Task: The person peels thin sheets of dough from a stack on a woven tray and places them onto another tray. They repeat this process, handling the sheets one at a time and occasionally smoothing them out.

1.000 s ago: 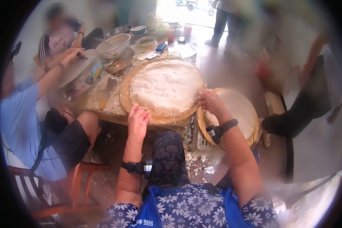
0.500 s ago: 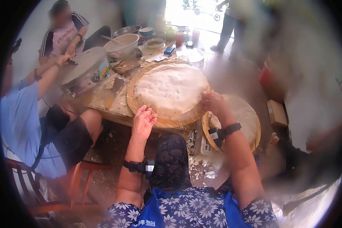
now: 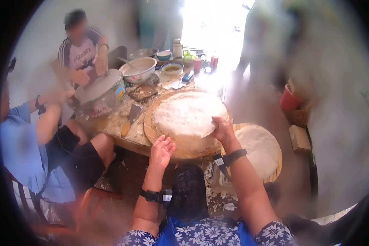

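Observation:
A round white sheet (image 3: pixel 188 112) with a wrinkled surface lies on a round woven tray (image 3: pixel 149 121) on the worktable. My right hand (image 3: pixel 223 130) is closed on the sheet's front right edge, thumb on top; its lower fingers are hidden. At the tray's front left rim, my left hand (image 3: pixel 163 151) is turned palm up with its fingers loosely bent and apart. Nothing shows in it. Tan tray surface shows between the two hands, in front of the sheet. Each wrist wears a black band.
A second tray with a pale round sheet (image 3: pixel 258 149) stands lower right. A yellow-handled scraper (image 3: pixel 127 127), an enamel basin (image 3: pixel 137 70), bowls and cups share the table. Two people work at a drum-shaped thing (image 3: pixel 100 88) on the left. A cardboard box (image 3: pixel 300 138) is at right.
The view has tilted up slightly. My right hand has moved along the sheet's edge towards the front, and more of the tray's front shows. My left hand stays near the front left rim.

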